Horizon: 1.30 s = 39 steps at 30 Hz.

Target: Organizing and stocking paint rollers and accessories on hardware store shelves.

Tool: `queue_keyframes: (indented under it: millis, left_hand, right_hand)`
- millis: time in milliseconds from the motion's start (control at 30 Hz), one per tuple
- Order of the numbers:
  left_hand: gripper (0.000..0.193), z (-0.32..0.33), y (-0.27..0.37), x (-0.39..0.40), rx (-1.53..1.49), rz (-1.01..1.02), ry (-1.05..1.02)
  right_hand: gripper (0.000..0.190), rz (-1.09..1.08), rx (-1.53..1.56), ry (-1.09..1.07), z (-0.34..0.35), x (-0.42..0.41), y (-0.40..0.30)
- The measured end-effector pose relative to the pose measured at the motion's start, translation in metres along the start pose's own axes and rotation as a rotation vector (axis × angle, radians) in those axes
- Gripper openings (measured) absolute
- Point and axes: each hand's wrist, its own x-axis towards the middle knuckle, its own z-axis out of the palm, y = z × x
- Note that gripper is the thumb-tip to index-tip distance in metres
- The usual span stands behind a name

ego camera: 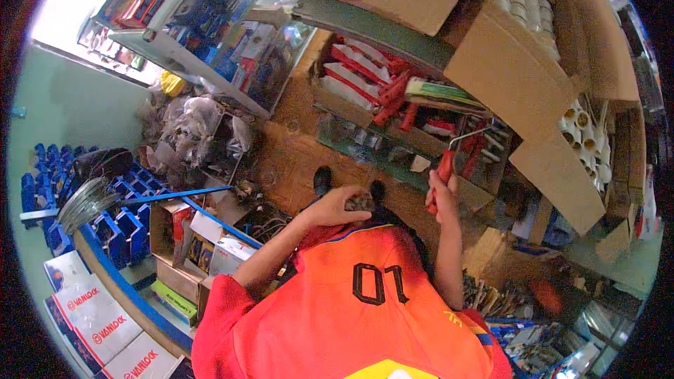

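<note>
In my right hand [443,200] is a paint roller frame [446,164], gripped by its red handle. Its bent metal rod points up and away toward an open cardboard box [345,100] low in front of me. Inside that box lie red-handled tools [392,97] and red-and-white packaged goods [350,76]. My left hand [334,209] is held in front of my waist, thumb and fingers curved. A greyish patch shows in the gap between them; I cannot tell whether it is a held object or the background.
Large cardboard boxes [505,58] stand at the right, with white tubes [584,126] in one. Clear plastic bags [192,116] are heaped at the left, beside a shelf unit [210,68]. Blue bins [124,231], a wire coil [87,205] and white boxes [100,310] fill the lower left.
</note>
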Motion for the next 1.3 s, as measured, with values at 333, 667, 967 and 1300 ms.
queue_keyframes:
  millis: [333, 667, 967, 1300]
  left_hand:
    - [0.049, -0.072, 0.078, 0.072, 0.592, 0.61, 1.441]
    - [0.022, -0.157, 0.041, -0.003, 0.514, 0.035, 1.732]
    - [0.029, -0.094, 0.057, 0.045, 0.528, 0.328, 1.473]
    - [0.028, -0.116, 0.086, 0.04, 0.461, 0.399, 1.593]
  right_hand:
    - [0.032, -0.275, -0.754, -0.315, 0.108, -0.05, -0.005]
    - [0.037, -0.181, -0.621, -0.352, 0.092, -0.074, -0.022]
    - [0.018, -0.27, -0.626, -0.332, 0.107, -0.065, -0.023]
    - [0.029, -0.391, -0.751, -0.336, 0.111, -0.065, -0.036]
